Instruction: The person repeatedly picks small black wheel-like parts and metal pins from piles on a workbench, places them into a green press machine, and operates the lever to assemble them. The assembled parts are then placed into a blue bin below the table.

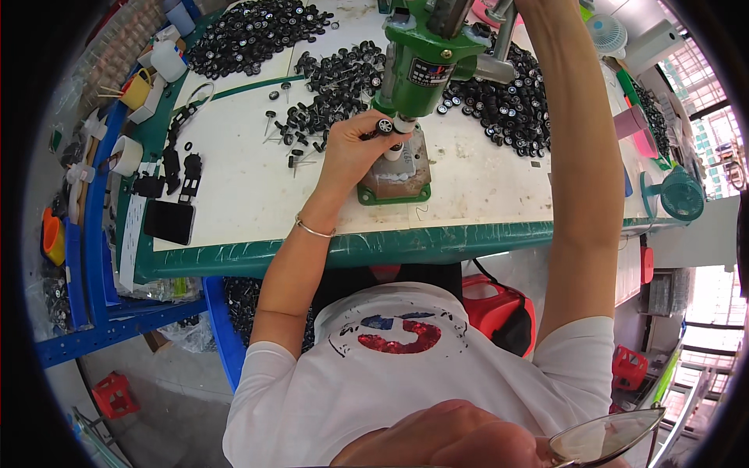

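Observation:
My left hand (351,148) is closed in a pinch at the green arbor press (421,82), just beside its ram. Between its fingers is a small black toy wheel (385,126) with a silver hub. Under the fingers, a pale round post (393,153) stands on the base plate (406,183) of the press. My right arm (581,140) stretches up past the press to the top edge, close to the metal lever (505,23). The right hand's fingers are cut off by the frame, so their grip does not show.
Wheels with thin axles (343,82) lie left of the press. Loose wheels form heaps at far left (257,35) and right (511,109). A phone (169,222) and black plastic parts (189,175) lie on the table's left; a small green fan (681,193) stands right.

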The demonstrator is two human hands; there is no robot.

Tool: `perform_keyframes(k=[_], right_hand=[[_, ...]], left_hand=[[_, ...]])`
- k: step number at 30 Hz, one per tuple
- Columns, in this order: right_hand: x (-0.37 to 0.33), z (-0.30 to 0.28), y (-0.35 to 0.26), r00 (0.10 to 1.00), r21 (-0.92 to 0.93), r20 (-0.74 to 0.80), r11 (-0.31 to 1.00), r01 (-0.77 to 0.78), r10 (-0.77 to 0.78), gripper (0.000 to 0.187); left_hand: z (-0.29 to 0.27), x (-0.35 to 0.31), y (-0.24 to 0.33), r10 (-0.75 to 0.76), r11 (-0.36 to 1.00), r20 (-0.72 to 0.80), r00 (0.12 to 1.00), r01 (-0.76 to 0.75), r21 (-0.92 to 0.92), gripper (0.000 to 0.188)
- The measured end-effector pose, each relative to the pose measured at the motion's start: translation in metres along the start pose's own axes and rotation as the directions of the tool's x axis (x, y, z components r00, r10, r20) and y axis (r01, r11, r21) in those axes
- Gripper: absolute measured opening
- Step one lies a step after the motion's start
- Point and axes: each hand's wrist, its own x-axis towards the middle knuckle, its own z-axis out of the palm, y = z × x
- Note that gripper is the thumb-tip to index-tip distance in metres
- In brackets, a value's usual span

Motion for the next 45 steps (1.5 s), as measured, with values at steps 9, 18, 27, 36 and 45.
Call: perform_keyframes(k=[9, 18, 27, 36, 45], right_hand=[[-0.052, 0.026, -0.024, 0.943, -0.222, 0.067, 0.917, 0.333, -0.326, 0.025], [-0.050, 0.024, -0.022, 0.929, -0.218, 0.150, 0.905, 0.366, -0.339, 0.024], [-0.043, 0.011, -0.026, 0.953, 0.042, 0.277, 0.993, 0.113, -0.121, 0.026], [-0.122, 0.039, -0.023, 0.659, -0.224, 0.251, 0.620, 0.752, -0.709, 0.034], [-0.124, 0.032, -0.019, 0.660, -0.144, 0.243, 0.647, 0.749, -0.711, 0.032]], left_hand=[[0.001, 0.000, -0.002, 0.007, 1.000, -0.007, 1.000, -0.007, 0.011, 0.014], [0.001, -0.001, -0.005, 0.017, 1.000, -0.020, 1.000, -0.017, 0.012, 0.013], [0.001, -0.001, -0.005, 0.038, 0.998, -0.026, 0.999, -0.037, 0.048, 0.014], [0.005, -0.005, -0.008, 0.017, 0.998, -0.043, 0.999, -0.015, 0.062, 0.014], [0.005, -0.006, -0.007, -0.085, 0.996, -0.026, 0.996, 0.084, -0.038, 0.014]])
